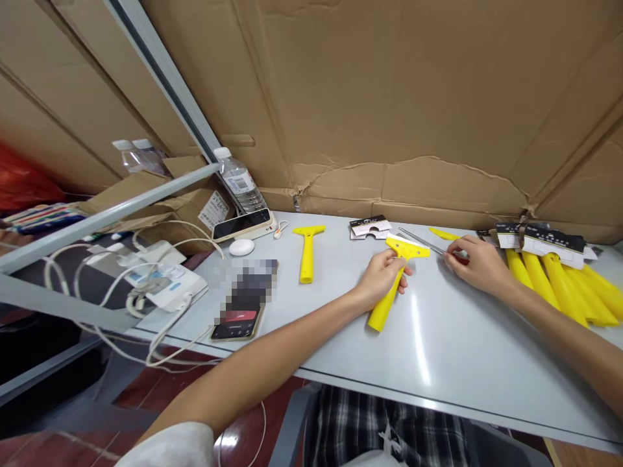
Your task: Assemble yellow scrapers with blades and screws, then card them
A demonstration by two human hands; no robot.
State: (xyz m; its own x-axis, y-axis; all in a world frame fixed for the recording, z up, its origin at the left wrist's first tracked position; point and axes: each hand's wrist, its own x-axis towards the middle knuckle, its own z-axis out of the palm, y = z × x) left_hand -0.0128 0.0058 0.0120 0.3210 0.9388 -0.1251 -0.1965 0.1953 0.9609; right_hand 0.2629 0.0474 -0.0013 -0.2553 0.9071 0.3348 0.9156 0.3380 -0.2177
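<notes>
My left hand [382, 277] is wrapped around the neck of a yellow scraper [385, 310], its T-shaped head pointing away from me with small metal screws showing. My right hand [479, 263] has its fingers pinched on the near end of a thin, rod-shaped metal tool [422, 240]; the fingers hide its grip. The tool points left, past the far side of the scraper head. A loose yellow strip [442, 234] lies just beyond my right hand. Another yellow T-shaped scraper [307, 256] lies to the left, apart from both hands.
Several yellow scrapers [559, 285] with black-and-white cards [552, 245] lie at the right. More cards [370, 227] sit near the cardboard wall [413, 97]. At left are a phone [238, 324], a power bank [243, 225], a water bottle [241, 181], white cables [160, 350] and a metal frame [111, 201].
</notes>
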